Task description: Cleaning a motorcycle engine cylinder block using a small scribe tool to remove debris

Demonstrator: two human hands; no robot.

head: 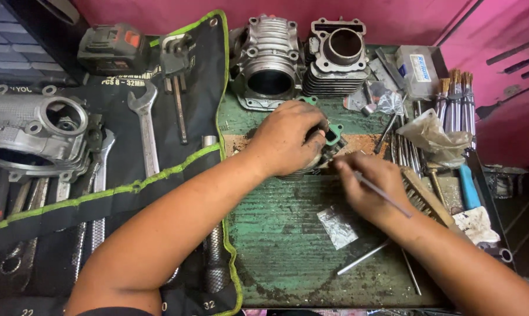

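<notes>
My left hand (288, 139) is clamped over a small metal engine part (326, 153) that carries a green gasket (333, 134), pressing it onto the green workbench (282, 246). My right hand (366, 186) pinches a thin metal rod (387, 198), whose tip reaches the part just right of my left fingers. Most of the part is hidden under my left hand.
Two finned engine cylinders (270, 61) (337, 55) stand at the back. A black tool roll with wrenches (144, 126) and an engine casing (36, 131) lies left. Brushes (454, 96), a wire brush (428, 196), loose rods (364, 257) and a foil scrap (337, 225) lie right.
</notes>
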